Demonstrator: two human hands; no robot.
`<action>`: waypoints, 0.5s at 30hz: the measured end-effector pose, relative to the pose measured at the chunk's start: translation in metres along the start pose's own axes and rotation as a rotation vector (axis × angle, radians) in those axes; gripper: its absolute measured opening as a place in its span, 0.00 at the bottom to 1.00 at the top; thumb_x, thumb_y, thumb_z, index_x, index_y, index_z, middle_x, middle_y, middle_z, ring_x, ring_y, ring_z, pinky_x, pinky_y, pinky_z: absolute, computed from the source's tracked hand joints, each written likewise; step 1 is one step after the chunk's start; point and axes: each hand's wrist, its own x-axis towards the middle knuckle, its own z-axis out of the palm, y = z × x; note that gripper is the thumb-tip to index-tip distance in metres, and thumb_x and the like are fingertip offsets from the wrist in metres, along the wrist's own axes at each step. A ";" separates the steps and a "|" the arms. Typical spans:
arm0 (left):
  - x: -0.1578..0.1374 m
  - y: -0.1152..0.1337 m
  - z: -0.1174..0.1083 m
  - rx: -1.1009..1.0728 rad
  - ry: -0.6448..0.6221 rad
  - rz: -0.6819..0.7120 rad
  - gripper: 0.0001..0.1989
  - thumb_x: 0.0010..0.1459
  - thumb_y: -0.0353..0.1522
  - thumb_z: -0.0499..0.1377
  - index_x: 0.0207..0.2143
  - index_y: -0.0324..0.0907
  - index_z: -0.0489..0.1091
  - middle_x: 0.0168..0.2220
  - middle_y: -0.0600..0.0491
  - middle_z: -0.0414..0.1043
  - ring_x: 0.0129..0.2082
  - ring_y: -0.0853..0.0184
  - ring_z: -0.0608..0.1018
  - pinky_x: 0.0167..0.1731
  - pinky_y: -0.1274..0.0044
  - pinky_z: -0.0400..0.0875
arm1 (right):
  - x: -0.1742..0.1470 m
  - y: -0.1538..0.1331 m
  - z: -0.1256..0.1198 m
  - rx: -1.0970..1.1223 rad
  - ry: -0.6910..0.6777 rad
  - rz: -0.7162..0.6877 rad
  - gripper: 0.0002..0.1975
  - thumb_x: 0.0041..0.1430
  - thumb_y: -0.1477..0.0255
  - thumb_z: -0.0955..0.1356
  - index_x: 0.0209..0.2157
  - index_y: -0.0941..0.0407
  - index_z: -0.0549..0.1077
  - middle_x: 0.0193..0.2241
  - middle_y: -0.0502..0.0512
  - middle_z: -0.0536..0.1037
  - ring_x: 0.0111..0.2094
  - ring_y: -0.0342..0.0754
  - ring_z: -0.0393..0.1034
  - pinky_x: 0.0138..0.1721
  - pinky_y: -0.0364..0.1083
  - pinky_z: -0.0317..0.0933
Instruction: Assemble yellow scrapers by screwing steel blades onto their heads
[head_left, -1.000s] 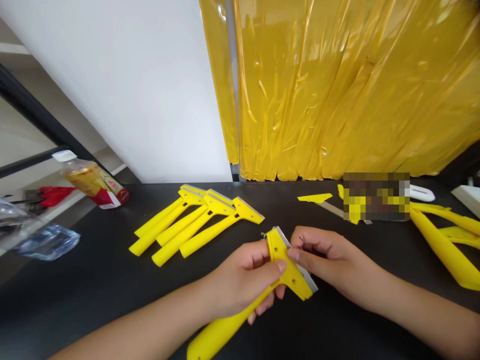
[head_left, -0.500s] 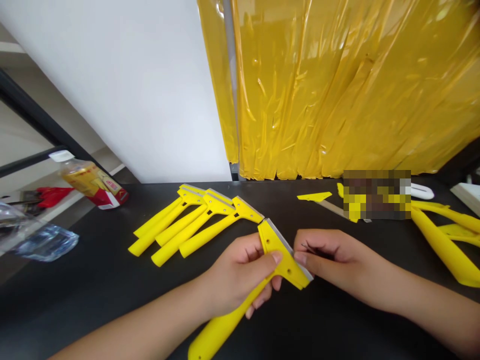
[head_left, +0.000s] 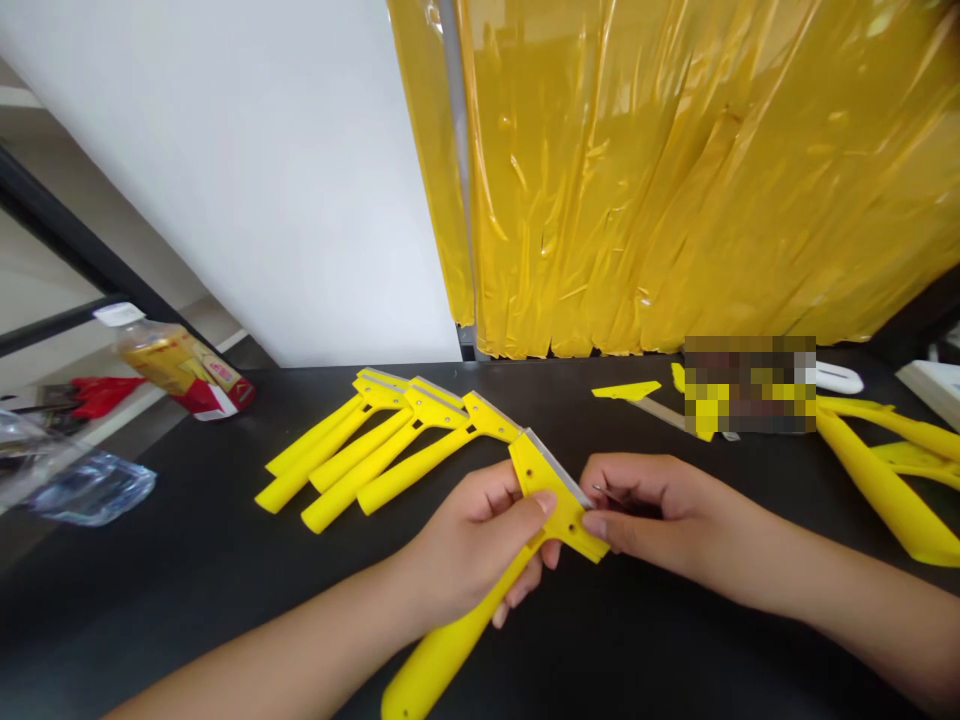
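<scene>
My left hand [head_left: 487,545] is wrapped round a yellow scraper [head_left: 551,480], its thumb pressed on the head just above the handle. The scraper lies tilted, handle down toward the front left. A grey metal blade runs along the head's upper right edge, and two small holes show in the yellow face. With thumb and fingers closed, my right hand [head_left: 660,505] pinches the right end of the head at the blade. A thin, dark metal piece [head_left: 606,493] shows between its fingers, too small to name. Several assembled yellow scrapers [head_left: 412,440] lie in a row just beyond my left hand.
On the black table [head_left: 225,610], a yellow head piece [head_left: 626,390] and a metal strip [head_left: 660,418] lie behind my right hand. Loose yellow handles [head_left: 885,480] are at the right. A drink bottle [head_left: 180,365] leans at the left, near clear plastic [head_left: 97,490]. Yellow film hangs behind.
The scraper's head has shifted slightly left and up in the view. My right thumb has come onto the right end of the head, covering its blade corner.
</scene>
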 end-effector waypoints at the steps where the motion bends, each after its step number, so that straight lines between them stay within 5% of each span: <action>1: 0.000 0.000 0.000 0.010 -0.003 -0.001 0.14 0.71 0.43 0.62 0.40 0.42 0.69 0.27 0.57 0.73 0.14 0.77 0.70 0.09 0.87 0.65 | 0.000 0.001 0.001 -0.003 0.010 0.003 0.19 0.71 0.53 0.70 0.34 0.53 0.70 0.28 0.45 0.65 0.31 0.44 0.55 0.31 0.45 0.50; 15: 0.001 0.006 0.003 0.065 0.026 -0.018 0.11 0.69 0.40 0.62 0.38 0.42 0.67 0.27 0.58 0.71 0.13 0.77 0.68 0.09 0.87 0.63 | 0.003 0.000 -0.005 0.086 0.049 -0.004 0.14 0.70 0.60 0.71 0.33 0.53 0.74 0.27 0.46 0.70 0.31 0.44 0.60 0.32 0.45 0.54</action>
